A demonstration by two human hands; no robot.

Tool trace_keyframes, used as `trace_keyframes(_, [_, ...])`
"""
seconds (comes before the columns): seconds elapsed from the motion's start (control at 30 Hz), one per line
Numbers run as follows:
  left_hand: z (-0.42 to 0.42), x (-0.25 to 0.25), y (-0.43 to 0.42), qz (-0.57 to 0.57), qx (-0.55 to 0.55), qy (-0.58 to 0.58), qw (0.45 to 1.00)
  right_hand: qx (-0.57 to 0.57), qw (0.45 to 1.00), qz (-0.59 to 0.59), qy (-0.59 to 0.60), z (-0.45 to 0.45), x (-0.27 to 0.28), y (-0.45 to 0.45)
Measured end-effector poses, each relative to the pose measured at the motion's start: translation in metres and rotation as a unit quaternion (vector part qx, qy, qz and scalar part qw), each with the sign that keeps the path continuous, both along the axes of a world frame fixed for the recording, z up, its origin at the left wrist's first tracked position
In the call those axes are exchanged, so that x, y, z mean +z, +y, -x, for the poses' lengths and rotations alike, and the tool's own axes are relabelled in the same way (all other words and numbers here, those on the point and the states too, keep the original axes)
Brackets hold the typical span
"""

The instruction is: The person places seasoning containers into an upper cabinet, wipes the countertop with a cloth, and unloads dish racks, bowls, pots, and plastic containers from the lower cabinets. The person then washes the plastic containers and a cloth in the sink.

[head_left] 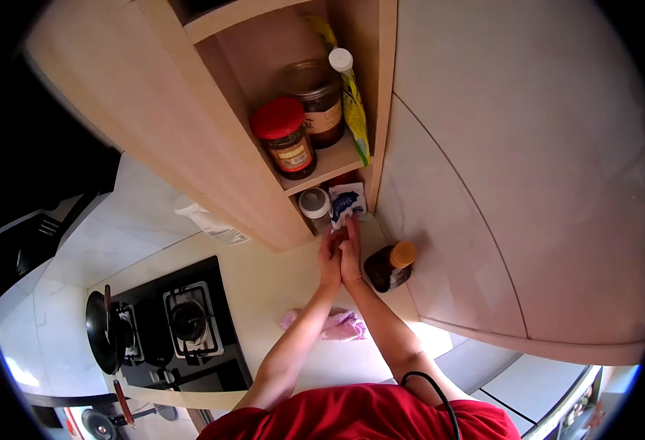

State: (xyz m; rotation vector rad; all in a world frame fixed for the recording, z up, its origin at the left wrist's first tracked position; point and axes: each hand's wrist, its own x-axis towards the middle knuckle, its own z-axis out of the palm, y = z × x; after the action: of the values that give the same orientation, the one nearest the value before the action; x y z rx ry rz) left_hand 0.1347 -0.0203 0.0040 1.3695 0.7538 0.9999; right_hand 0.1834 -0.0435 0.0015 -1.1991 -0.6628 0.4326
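Both my hands reach forward to the lowest shelf compartment, close together. My left hand and my right hand meet at a small white packet with dark blue print, whose lower edge lies at my fingertips. Which hand grips the packet is hard to tell. Left of the packet stands a jar with a white lid. To the right of my hands, on the counter, is a dark bottle with an orange cap.
On the shelf above sit a red-lidded jar, a brown glass jar and a yellow pouch with a white cap. A pink cloth lies under my forearms. A gas stove with a black pan is at left.
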Motion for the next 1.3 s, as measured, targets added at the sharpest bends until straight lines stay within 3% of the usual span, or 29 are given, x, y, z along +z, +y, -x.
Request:
trace_keyframes(0.1, [-0.001,0.005,-0.003,0.034,-0.008,-0.031,0.999,0.034,0.994,-0.052,0.085,0.001,0.006,0.002])
trace_keyframes(0.3, [0.003,0.002,0.003,0.118,-0.03,-0.008,0.993,-0.018,0.999,0.044,-0.026,0.003,0.015,0.002])
trace_keyframes(0.37, [0.004,0.004,0.001,0.12,-0.029,0.002,0.992,-0.065,0.992,0.073,0.076,0.013,0.02,-0.004])
trace_keyframes(0.47, [0.006,0.009,-0.001,0.147,-0.035,-0.011,0.988,-0.104,0.981,0.091,0.139,0.014,-0.005,-0.001])
trace_keyframes(0.7, [0.012,0.02,0.005,0.286,-0.086,-0.098,0.949,-0.065,0.984,0.058,0.156,0.013,0.024,0.015])
trace_keyframes(0.77, [0.009,0.018,0.008,0.316,-0.095,-0.113,0.937,-0.062,0.99,0.105,0.067,0.004,0.01,0.021])
trace_keyframes(0.83, [0.0,0.014,0.014,0.349,-0.11,-0.144,0.919,-0.044,0.991,0.103,0.076,-0.008,0.013,0.031])
trace_keyframes(0.9, [-0.004,0.015,0.015,0.356,-0.1,-0.146,0.917,-0.029,0.991,0.1,0.086,-0.014,0.008,0.036])
trace_keyframes(0.97, [-0.008,0.017,0.013,0.364,-0.09,-0.148,0.915,-0.066,0.988,0.14,0.021,-0.016,-0.014,0.041])
trace_keyframes(1.07, [-0.003,0.011,0.015,0.34,-0.102,-0.171,0.919,-0.098,0.982,0.156,0.033,-0.005,0.011,0.029])
trace_keyframes(1.2, [0.002,0.015,0.02,0.336,-0.111,-0.151,0.923,-0.102,0.984,0.144,0.025,0.005,0.005,0.028])
trace_keyframes(1.3, [0.007,0.017,0.02,0.364,-0.115,-0.175,0.908,-0.065,0.978,0.159,0.115,0.01,0.009,0.035])
